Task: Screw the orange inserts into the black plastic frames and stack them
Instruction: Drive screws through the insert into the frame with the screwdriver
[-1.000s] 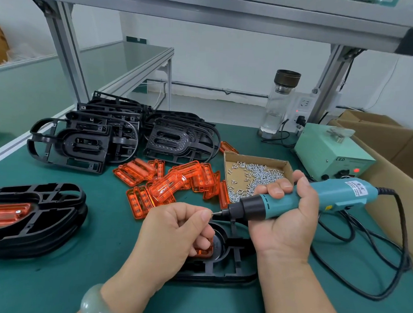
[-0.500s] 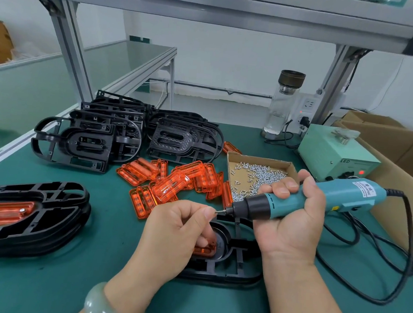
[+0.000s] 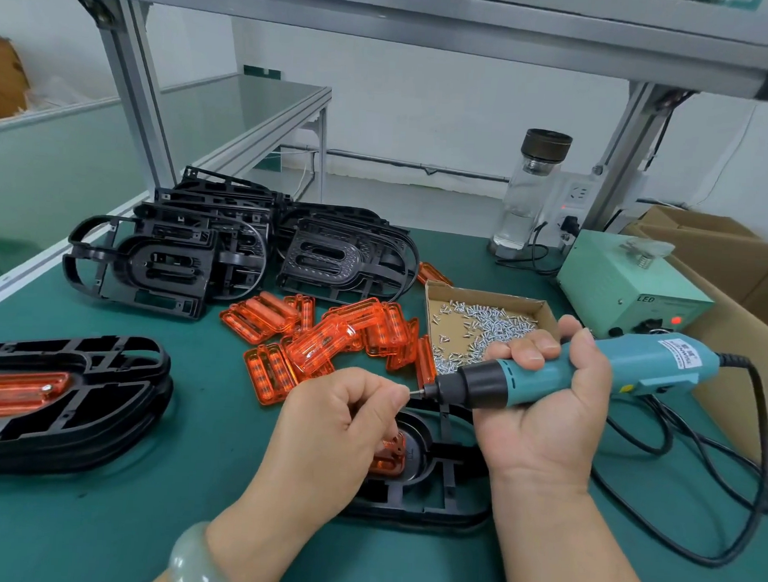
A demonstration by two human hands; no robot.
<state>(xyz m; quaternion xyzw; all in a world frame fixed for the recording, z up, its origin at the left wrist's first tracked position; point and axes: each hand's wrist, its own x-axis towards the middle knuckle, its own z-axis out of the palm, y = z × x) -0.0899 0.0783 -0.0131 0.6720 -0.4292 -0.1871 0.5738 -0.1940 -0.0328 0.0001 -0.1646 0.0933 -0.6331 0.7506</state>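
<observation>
Everything sits on the green bench mat (image 3: 183,525), so I'll place it all off the cardboard screw box (image 3: 484,294).

The biggest thing is the heap of bare black frames (image 3: 165,266), off to the left of the screw box and a bit further back. Way out left of the box and nearer to me is the stack of finished frames (image 3: 100,400), and the top one has its orange piece (image 3: 16,389) seated in it. Just right of the box is the pale green power unit (image 3: 626,294) with a red light lit. The glass bottle (image 3: 529,196) stands upright behind the box.

The frame being worked on (image 3: 429,502) lies flat on the mat in front of the box, mostly hidden under the hands. An orange insert (image 3: 389,458) sits in its rounded pocket. The loose orange inserts (image 3: 326,336) are piled right against the box's left side, and some touch it.

The right hand (image 3: 553,415) is in front of the box, above that frame. Its fingers and thumb are wrapped tight around the teal electric screwdriver (image 3: 546,379), which lies nearly level with its bit pointing left. Its black cord (image 3: 757,444) loops away over the mat to the right.

The left hand (image 3: 335,426) is front-left of the box with the fingers curled in. Its thumb and forefinger are pinched together on a single screw (image 3: 412,393) held against the bit tip. There's a jade-looking bangle (image 3: 194,561) on that wrist. The box itself holds a scatter of small silver screws (image 3: 487,327).
</observation>
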